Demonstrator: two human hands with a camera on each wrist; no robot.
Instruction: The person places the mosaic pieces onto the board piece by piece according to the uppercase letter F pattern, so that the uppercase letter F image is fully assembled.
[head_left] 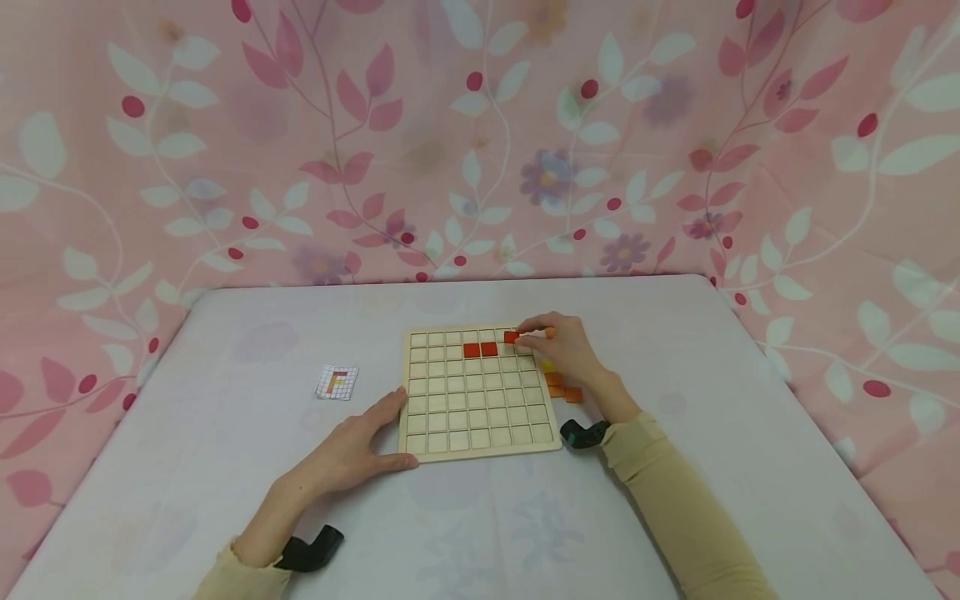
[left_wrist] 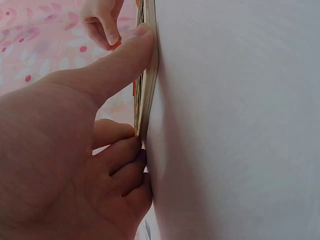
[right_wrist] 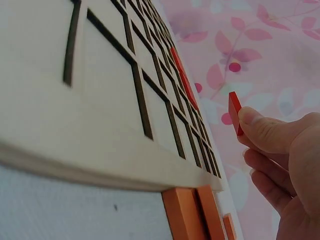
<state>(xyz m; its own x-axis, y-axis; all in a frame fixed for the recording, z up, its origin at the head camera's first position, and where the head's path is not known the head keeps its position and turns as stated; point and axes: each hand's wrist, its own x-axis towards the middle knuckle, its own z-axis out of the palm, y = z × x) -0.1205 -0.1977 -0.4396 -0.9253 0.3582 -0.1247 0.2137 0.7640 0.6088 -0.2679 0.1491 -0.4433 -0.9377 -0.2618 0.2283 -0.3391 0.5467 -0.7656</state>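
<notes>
A square wooden grid board (head_left: 487, 455) lies on the table. My left hand (head_left: 341, 454) holds its near left corner, thumb against the front edge and fingers along the left side. Two red square tiles (head_left: 480, 350) sit side by side in the second row from the far edge. Over the far right part of the board, my right hand (head_left: 566, 346) pinches another red tile (right_wrist: 234, 114) between thumb and fingertip. The right wrist view shows this tile tilted and raised off the grid.
Several orange tiles (head_left: 573, 395) and a yellow tile (head_left: 548, 366) lie beside the board's right edge. A small orange piece (head_left: 550, 332) shows by the right hand. To the left lies a small card (head_left: 337, 382) with a coloured grid pattern. Floral cloth (head_left: 420, 150) hangs behind the table.
</notes>
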